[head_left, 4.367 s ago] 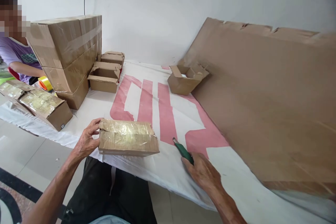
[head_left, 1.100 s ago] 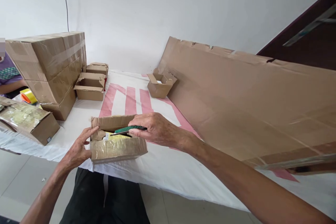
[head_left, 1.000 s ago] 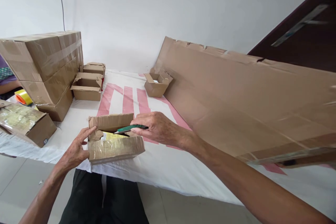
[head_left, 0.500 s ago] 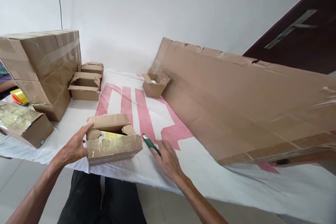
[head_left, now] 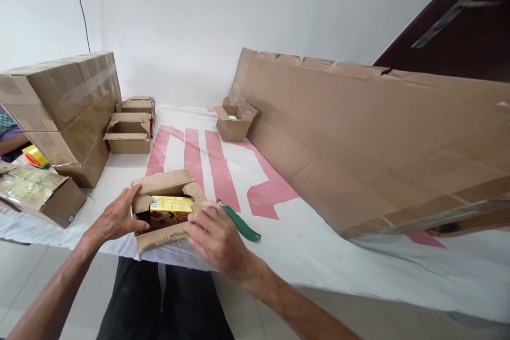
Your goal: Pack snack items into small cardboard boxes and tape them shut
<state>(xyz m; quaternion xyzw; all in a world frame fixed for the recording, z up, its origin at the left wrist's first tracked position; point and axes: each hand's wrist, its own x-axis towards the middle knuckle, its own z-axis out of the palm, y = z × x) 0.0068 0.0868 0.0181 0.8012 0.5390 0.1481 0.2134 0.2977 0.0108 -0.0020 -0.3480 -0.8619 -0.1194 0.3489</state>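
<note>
A small cardboard box stands at the table's near edge with its top flaps apart. Inside it lies a yellow printed packet. My left hand grips the box's left end, fingers outside and thumb at the opening. At the right front corner, my right hand has its fingers curled against the box's flap; its fingertips are partly hidden and slightly blurred. A green-handled utility knife lies on the cloth just right of the box, apart from my right hand.
Stacked taped cartons stand at the left, with open small boxes beside them. A taped box and a yellow tape roll sit nearer. Another open box rests against a large cardboard sheet at the right.
My right hand has let go of the utility knife and moved left onto the box. The front flap is folded outward, showing more of the packet. My left hand stays on the box.
</note>
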